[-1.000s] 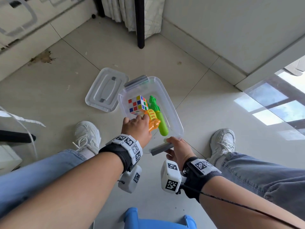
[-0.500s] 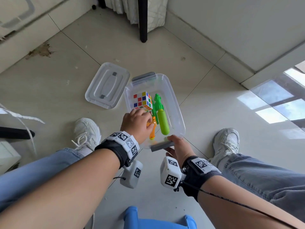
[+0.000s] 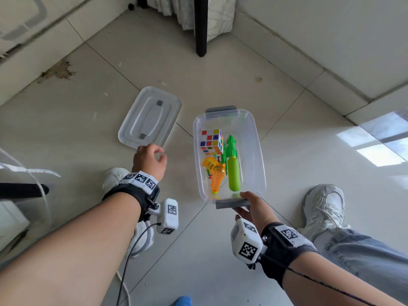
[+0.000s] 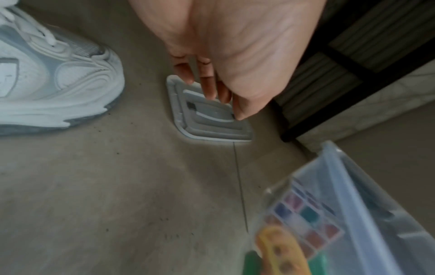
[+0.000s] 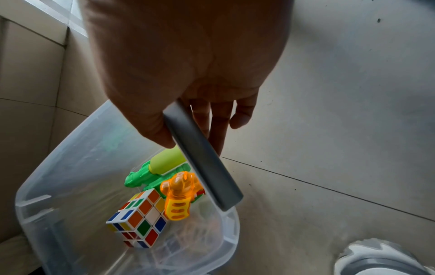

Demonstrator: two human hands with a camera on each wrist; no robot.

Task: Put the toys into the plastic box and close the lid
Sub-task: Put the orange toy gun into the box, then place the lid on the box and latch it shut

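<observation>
The clear plastic box (image 3: 257, 140) stands open on the floor tiles. Inside lie a colour cube (image 3: 211, 141), a green water gun (image 3: 233, 171) and an orange toy gun (image 3: 215, 173). My right hand (image 3: 249, 202) pinches the box's near grey latch (image 3: 231, 204), thumb on top and fingers beneath, as the right wrist view shows (image 5: 204, 167). The lid (image 3: 150, 118) lies flat on the floor left of the box. My left hand (image 3: 157, 152) hovers empty at the lid's near edge, fingers relaxed; its fingers (image 4: 209, 87) reach over the lid (image 4: 212, 121).
My white shoes (image 3: 114, 177) (image 3: 324, 206) flank the box. A black furniture leg (image 3: 200, 25) with a cloth stands at the back. A low wall step runs along the right. A blue stool edge (image 3: 181, 301) sits under my arms.
My left hand has let go of the orange toy gun inside the box and moved left to the lid's near edge. My right hand keeps its hold on the latch.
</observation>
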